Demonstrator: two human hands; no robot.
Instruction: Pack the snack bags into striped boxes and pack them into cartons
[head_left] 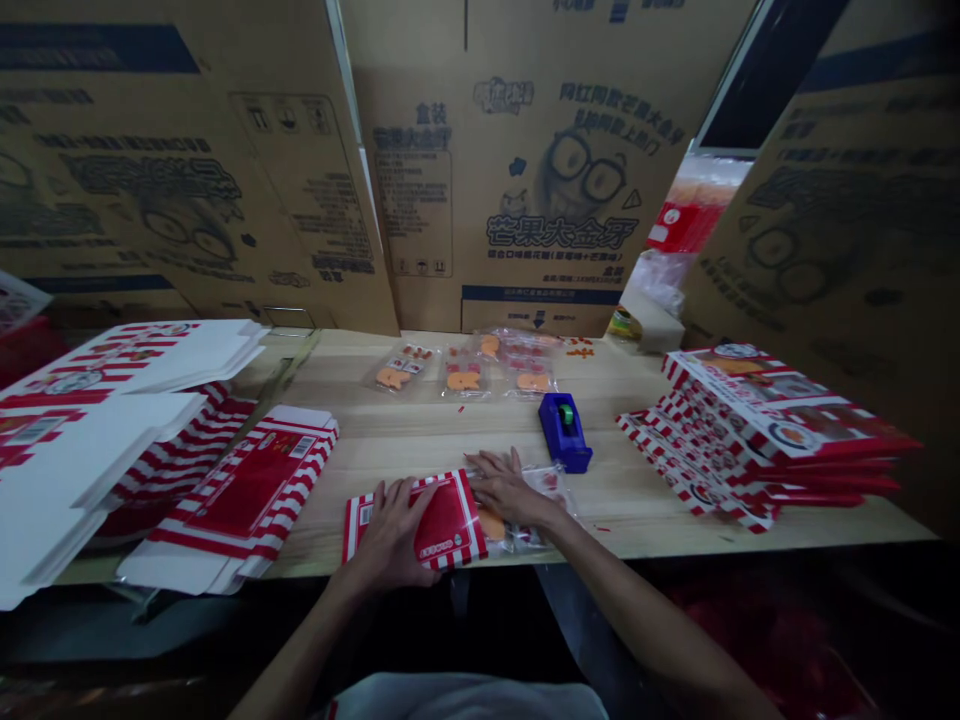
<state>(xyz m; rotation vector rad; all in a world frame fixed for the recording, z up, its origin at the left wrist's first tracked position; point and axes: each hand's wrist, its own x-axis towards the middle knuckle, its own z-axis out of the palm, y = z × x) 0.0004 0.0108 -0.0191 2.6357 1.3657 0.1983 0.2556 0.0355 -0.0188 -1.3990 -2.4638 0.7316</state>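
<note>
Two open hands are pressing down on one flat red-and-white striped carton at the near edge of the wooden table. Our left hand is lying palm down with fingers spread, and our right hand is reaching across from the other side, fingers flat on the carton's right edge. Neither is closing on it, and a clear packet of orange candy is lying against that edge, under our right hand. A blue tape dispenser is standing just beyond.

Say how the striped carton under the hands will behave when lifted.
The red-and-white striped carton is probably light for its size, being thin card. It should stay stiff flat, but may hinge at its creases, as the cartons at left do.
</note>
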